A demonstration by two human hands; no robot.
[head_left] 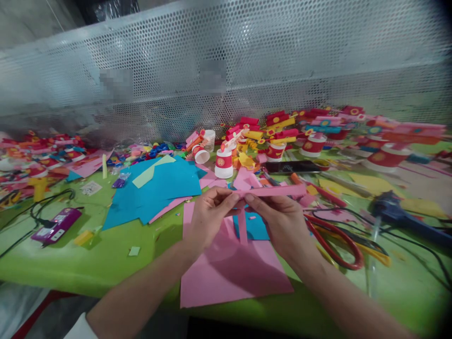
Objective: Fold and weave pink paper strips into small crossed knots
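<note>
Between both hands is a pink paper strip [278, 190], held above the table and stretching out to the right. My left hand [212, 214] pinches its left end between thumb and fingers. My right hand [278, 216] grips the strip close beside the left, thumb on the near side. Below the hands lies a large pink paper sheet [233, 278]. On that sheet are a blue paper piece [257, 228] and another narrow pink strip [242, 228], which may lie there or hang from the hands; I cannot tell which.
Red-handled scissors [348, 256], a yellow-and-black cutter [374, 247] and a dark blue glue gun [406, 219] lie at right. Blue paper sheets [162, 188] and a purple power strip [58, 226] are at left. Decorated paper cups [224, 162] and a phone [293, 167] stand or lie behind.
</note>
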